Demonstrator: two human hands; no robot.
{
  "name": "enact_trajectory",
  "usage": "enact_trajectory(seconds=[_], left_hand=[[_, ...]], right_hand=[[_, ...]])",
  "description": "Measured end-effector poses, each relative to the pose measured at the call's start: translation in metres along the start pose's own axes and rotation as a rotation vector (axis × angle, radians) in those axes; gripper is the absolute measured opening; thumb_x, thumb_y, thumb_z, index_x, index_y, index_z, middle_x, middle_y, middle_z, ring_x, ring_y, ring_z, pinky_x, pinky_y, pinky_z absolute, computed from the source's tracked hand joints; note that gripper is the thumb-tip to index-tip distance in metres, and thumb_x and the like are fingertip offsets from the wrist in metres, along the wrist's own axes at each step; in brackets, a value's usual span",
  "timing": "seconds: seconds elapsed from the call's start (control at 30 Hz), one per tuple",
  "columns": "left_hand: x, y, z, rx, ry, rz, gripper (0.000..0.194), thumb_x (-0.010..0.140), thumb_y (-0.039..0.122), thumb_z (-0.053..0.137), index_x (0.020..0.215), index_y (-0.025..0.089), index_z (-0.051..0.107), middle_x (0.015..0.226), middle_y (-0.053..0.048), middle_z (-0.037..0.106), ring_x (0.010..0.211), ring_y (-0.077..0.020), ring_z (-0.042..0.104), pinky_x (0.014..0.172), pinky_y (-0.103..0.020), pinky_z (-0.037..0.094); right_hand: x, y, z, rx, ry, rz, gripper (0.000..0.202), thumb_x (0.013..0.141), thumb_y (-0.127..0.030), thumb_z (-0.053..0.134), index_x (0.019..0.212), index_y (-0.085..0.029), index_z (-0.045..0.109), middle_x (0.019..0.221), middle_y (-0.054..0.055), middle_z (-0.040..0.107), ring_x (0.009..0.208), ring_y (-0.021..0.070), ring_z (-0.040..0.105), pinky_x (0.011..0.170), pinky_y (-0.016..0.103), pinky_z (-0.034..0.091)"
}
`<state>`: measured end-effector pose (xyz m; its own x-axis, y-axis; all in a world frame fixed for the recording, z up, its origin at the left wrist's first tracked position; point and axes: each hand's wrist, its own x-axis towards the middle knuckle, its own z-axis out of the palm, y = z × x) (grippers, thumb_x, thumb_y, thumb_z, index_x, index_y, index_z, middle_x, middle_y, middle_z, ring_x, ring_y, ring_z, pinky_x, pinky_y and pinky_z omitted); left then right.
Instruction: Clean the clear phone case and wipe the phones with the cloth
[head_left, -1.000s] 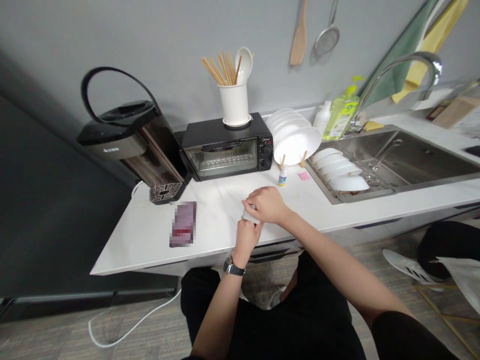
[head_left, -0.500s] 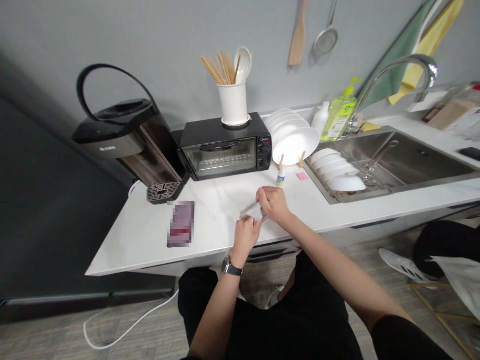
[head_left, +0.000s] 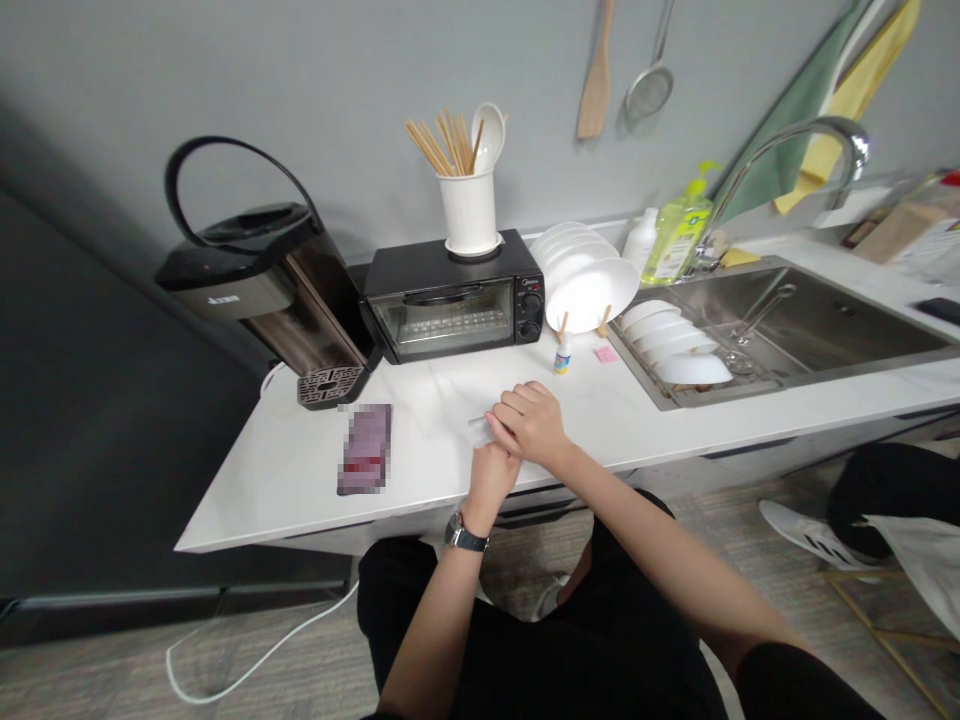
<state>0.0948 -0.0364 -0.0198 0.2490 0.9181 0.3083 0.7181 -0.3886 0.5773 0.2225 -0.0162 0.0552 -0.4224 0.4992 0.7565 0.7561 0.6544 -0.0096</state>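
My left hand (head_left: pixel 495 473), with a watch on its wrist, is closed around a small clear, whitish flat piece (head_left: pixel 479 430) above the counter. Its far end sticks out to the left; the rest is hidden by my fingers, and I cannot make out its exact kind. Curled over the piece and against the left hand is my right hand (head_left: pixel 531 425), also closed. Just beyond them stands a small white bottle (head_left: pixel 562 355) with a blue and yellow label. A pink square packet (head_left: pixel 604 354) lies beside the bottle.
A blurred purple item (head_left: pixel 365 448) lies on the white counter (head_left: pixel 277 500). Behind are a water dispenser (head_left: pixel 289 290) and a toaster oven (head_left: pixel 454 310) bearing a utensil holder (head_left: pixel 470 215). Racked plates (head_left: pixel 592 292) and a sink (head_left: pixel 840 355) holding bowls are right. Another person's shoe (head_left: pixel 806 537) shows.
My right hand has moved left and closed over the clear piece and the left hand's fingers. Less of the piece shows now. The view has shifted slightly.
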Motion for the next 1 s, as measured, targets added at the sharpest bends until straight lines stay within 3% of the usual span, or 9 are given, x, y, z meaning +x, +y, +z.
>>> enact_trajectory(seconds=[0.2, 0.37, 0.47, 0.6, 0.7, 0.77, 0.83, 0.9, 1.0], left_hand=[[0.000, 0.001, 0.000, 0.124, -0.021, -0.016, 0.028, 0.098, 0.018, 0.060, 0.073, 0.017, 0.073, 0.072, -0.012, 0.077, 0.065, -0.0242, 0.073, 0.063, -0.031, 0.048], [-0.001, 0.004, -0.001, 0.158, 0.005, 0.002, 0.034, 0.104, 0.031, 0.062, 0.075, 0.017, 0.074, 0.073, -0.014, 0.077, 0.070, -0.0257, 0.075, 0.065, -0.032, 0.047], [-0.001, 0.005, 0.000, 0.162, 0.013, 0.009, 0.037, 0.104, 0.035, 0.062, 0.075, 0.016, 0.074, 0.072, -0.014, 0.076, 0.071, -0.0259, 0.075, 0.064, -0.032, 0.047], [-0.001, 0.003, 0.000, 0.147, 0.025, 0.010, 0.034, 0.104, 0.033, 0.064, 0.077, 0.016, 0.074, 0.073, -0.012, 0.076, 0.070, -0.0230, 0.074, 0.064, -0.030, 0.047], [0.000, 0.002, 0.000, 0.132, 0.019, 0.021, 0.030, 0.102, 0.029, 0.064, 0.077, 0.017, 0.074, 0.073, -0.011, 0.075, 0.072, -0.0236, 0.075, 0.067, -0.030, 0.049], [0.001, 0.002, 0.000, 0.126, 0.018, 0.025, 0.025, 0.102, 0.027, 0.063, 0.083, 0.017, 0.075, 0.076, -0.011, 0.076, 0.075, -0.0244, 0.075, 0.070, -0.031, 0.051], [0.001, 0.002, 0.000, 0.118, 0.028, 0.037, 0.019, 0.103, 0.024, 0.060, 0.095, 0.017, 0.076, 0.085, -0.010, 0.078, 0.082, -0.0242, 0.076, 0.075, -0.031, 0.054], [0.002, 0.003, 0.001, 0.122, 0.039, 0.039, 0.017, 0.102, 0.021, 0.059, 0.102, 0.018, 0.075, 0.091, -0.010, 0.079, 0.088, -0.0241, 0.076, 0.080, -0.032, 0.056], [0.001, 0.004, 0.001, 0.153, 0.031, 0.019, 0.015, 0.100, 0.019, 0.061, 0.098, 0.016, 0.075, 0.090, -0.012, 0.078, 0.090, -0.0266, 0.076, 0.082, -0.034, 0.056]], right_hand=[[0.039, 0.007, -0.024, 0.084, -0.468, 0.078, 0.044, 0.104, -0.034, 0.051, 0.068, -0.019, 0.071, 0.071, 0.006, 0.073, 0.065, 0.0180, 0.058, 0.065, 0.034, 0.026], [0.049, 0.029, -0.032, 0.224, -0.594, 0.052, 0.050, 0.103, -0.043, 0.055, 0.061, -0.020, 0.068, 0.065, 0.003, 0.070, 0.063, 0.0167, 0.058, 0.064, 0.032, 0.024], [0.039, 0.040, -0.028, 0.424, -0.479, 0.048, 0.060, 0.108, -0.050, 0.046, 0.057, -0.020, 0.058, 0.060, 0.001, 0.059, 0.059, 0.0137, 0.052, 0.064, 0.030, 0.030], [0.011, 0.041, -0.009, 0.487, -0.150, 0.173, 0.067, 0.114, -0.047, 0.024, 0.061, -0.021, 0.057, 0.060, 0.001, 0.050, 0.057, 0.0149, 0.048, 0.062, 0.031, 0.037], [-0.013, 0.030, 0.007, 0.347, 0.084, 0.252, 0.063, 0.114, -0.045, 0.022, 0.087, -0.019, 0.073, 0.079, 0.008, 0.064, 0.073, 0.0189, 0.061, 0.069, 0.033, 0.046], [-0.025, 0.023, 0.014, 0.223, 0.195, 0.222, 0.060, 0.114, -0.045, 0.022, 0.110, -0.018, 0.076, 0.095, 0.012, 0.070, 0.091, 0.0223, 0.067, 0.078, 0.036, 0.052], [-0.032, 0.018, 0.017, 0.117, 0.250, 0.111, 0.055, 0.114, -0.045, 0.026, 0.125, -0.019, 0.074, 0.106, 0.013, 0.072, 0.109, 0.0249, 0.067, 0.091, 0.039, 0.052], [-0.033, 0.016, 0.016, 0.056, 0.263, 0.006, 0.048, 0.114, -0.041, 0.032, 0.127, -0.020, 0.073, 0.110, 0.012, 0.072, 0.116, 0.0253, 0.065, 0.101, 0.042, 0.049], [-0.023, 0.015, 0.006, 0.004, 0.205, -0.080, 0.042, 0.113, -0.037, 0.040, 0.104, -0.020, 0.077, 0.092, 0.008, 0.072, 0.094, 0.0226, 0.064, 0.090, 0.039, 0.047]])
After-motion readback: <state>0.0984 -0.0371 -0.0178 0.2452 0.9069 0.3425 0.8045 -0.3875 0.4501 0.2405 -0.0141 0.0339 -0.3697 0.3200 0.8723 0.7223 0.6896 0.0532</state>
